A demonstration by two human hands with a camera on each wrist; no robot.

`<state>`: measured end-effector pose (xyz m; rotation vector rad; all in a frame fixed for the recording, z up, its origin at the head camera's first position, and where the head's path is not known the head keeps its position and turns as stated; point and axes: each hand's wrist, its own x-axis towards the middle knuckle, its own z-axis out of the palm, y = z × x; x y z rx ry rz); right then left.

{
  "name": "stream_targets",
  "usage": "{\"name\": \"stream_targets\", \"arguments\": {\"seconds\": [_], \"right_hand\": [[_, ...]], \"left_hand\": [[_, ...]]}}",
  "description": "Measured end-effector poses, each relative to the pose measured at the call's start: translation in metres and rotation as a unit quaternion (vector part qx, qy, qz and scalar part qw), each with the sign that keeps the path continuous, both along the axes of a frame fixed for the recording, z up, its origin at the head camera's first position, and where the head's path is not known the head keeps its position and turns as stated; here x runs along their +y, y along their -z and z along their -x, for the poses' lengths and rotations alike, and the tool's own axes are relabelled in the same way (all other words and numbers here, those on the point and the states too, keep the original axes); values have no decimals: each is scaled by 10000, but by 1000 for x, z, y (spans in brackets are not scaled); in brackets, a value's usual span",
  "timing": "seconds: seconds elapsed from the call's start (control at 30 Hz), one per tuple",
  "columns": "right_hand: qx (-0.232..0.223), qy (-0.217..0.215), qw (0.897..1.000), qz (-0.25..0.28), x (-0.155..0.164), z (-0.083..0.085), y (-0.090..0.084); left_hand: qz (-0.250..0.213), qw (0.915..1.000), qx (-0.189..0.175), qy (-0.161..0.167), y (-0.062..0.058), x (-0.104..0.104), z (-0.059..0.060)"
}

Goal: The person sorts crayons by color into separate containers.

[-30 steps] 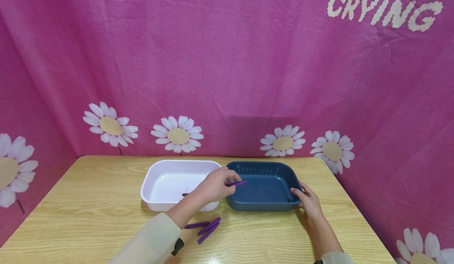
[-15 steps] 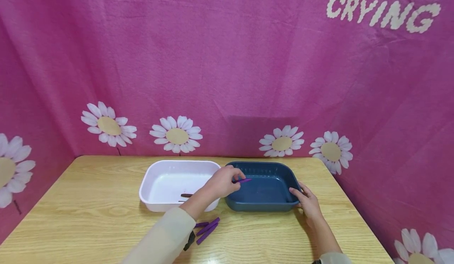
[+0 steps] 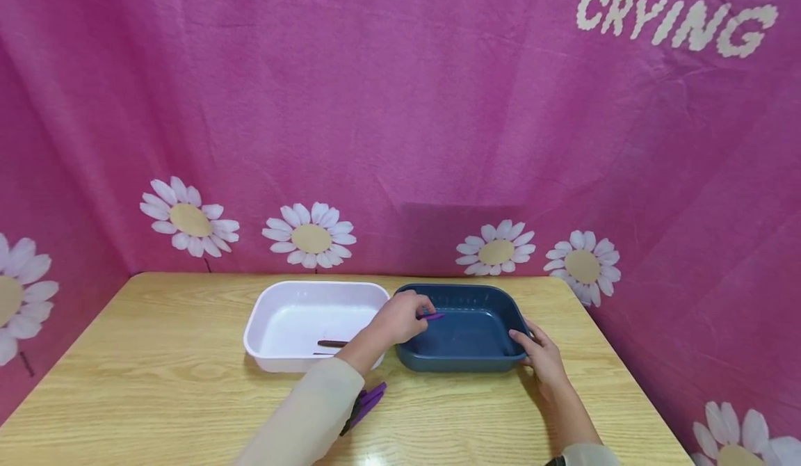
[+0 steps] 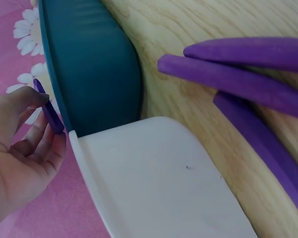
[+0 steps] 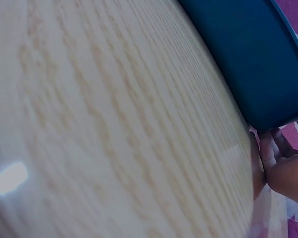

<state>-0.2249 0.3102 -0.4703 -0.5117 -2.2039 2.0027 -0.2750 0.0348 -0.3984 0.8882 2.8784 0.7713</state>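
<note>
Two hands are at work, and we see the left hand [image 3: 400, 316] pinching a purple stick [image 3: 433, 316] between thumb and curled fingertips, its grip closed on the stick's near end while the far end juts out over the blue tray [image 3: 475, 363]. The right hand [image 3: 543, 358] rests against that tray's right end, fingers relaxed and laid on the rim; its grip wraps nothing.

We find both trays side by side and touching on a pale wooden worktop [image 3: 156, 382], the white tray [image 3: 275, 362] to the left with a dark stick [image 3: 332, 343] lying inside. More purple sticks [image 3: 370, 398] lie on the worktop just before the white tray, partly behind the left sleeve. Pink cloth printed with daisies [image 3: 309, 236] hangs behind.

Only the left wrist view shows us the loose sticks plainly: three together. The right wrist view shows fingers against the blue wall.
</note>
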Motion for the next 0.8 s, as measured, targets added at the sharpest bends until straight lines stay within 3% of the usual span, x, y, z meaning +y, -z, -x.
{"name": "stream_targets", "arguments": {"seconds": [0.2, 0.5, 0.8], "right_hand": [[47, 5, 9999, 145, 0, 1, 0], [138, -78, 9996, 214, 2, 2, 4], [49, -102, 9997, 216, 4, 2, 3]], "left_hand": [[150, 9996, -209, 67, 3, 9, 2], [461, 9989, -35, 83, 18, 17, 4], [588, 9981, -193, 29, 22, 24, 6]]}}
